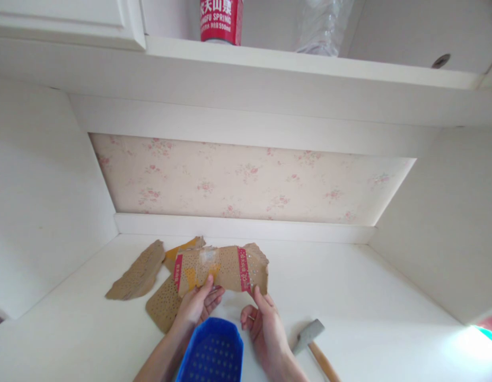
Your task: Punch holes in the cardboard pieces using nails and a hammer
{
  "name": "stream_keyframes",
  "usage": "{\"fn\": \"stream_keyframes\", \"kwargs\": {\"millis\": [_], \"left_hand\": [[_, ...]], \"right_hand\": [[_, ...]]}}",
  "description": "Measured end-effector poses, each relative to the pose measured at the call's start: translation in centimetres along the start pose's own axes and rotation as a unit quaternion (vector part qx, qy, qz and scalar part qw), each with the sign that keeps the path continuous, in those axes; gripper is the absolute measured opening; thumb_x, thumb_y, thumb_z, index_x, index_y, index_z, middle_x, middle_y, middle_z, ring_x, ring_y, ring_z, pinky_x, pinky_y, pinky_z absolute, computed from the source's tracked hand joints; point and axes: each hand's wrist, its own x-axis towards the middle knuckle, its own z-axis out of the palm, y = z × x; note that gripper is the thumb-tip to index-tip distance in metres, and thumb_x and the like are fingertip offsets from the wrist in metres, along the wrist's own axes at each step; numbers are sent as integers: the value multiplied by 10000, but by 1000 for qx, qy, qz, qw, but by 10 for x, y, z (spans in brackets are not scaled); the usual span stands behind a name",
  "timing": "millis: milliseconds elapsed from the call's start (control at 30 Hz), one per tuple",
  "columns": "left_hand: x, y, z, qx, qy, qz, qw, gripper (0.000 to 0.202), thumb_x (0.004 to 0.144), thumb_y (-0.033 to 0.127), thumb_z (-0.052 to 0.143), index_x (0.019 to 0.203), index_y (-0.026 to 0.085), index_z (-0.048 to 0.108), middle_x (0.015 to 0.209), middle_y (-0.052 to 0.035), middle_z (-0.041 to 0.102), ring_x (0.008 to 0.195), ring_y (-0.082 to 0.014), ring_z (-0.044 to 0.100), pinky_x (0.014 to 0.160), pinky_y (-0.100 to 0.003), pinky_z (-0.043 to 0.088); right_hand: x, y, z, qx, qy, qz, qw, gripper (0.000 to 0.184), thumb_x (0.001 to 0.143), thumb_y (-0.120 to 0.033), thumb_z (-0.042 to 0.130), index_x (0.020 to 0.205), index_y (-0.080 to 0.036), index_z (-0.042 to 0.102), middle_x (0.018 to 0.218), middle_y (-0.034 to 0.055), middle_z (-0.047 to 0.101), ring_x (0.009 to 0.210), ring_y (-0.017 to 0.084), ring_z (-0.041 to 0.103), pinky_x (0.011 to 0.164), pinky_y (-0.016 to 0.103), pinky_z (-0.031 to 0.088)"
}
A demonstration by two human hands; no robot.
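Both my hands grip the lower edge of a torn brown cardboard piece (228, 265), which is dotted with small holes and crossed by two red printed strips. My left hand (199, 303) pinches it left of centre, thumb on the front face. Near the right end, my right hand (264, 318) holds it between thumb and fingers, the other fingers curled. Under and left of it lie more cardboard scraps (138, 273), some also full of holes. Close in front of me, between my forearms, is a blue plastic basket (214, 350) with a perforated bottom.
A hammer (312, 337) with a wooden handle lies right of my right hand on the white surface (349, 286). White side panels stand left and right. Overhead, a shelf (289, 61) holds a red-labelled bottle (221, 21) and a clear plastic item (325, 26).
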Motion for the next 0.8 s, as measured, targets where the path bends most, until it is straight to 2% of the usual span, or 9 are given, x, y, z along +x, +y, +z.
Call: {"fn": "stream_keyframes", "kwargs": {"millis": [233,500,800], "left_hand": [[-1,2,1,30,0,5,1000,230,825,311,716,746,111,635,610,-92,722,540,-174,723,469,-176,573],[-1,3,1,36,-2,4,999,193,818,178,717,668,96,626,588,-84,713,516,-155,709,469,-169,556],[2,1,-1,32,10,14,999,180,855,126,667,683,107,616,617,-76,720,515,-133,700,462,-160,541]], "right_hand": [[0,-1,1,2,0,1,1000,419,704,-526,799,840,-179,607,746,-56,646,412,79,568,364,201,413],[0,-1,1,9,-4,0,1000,385,734,-504,785,847,-176,620,773,-43,668,414,78,569,369,204,418],[1,2,-1,10,-9,3,1000,357,771,-491,759,829,-181,591,715,-59,644,414,81,575,367,195,417]]}}
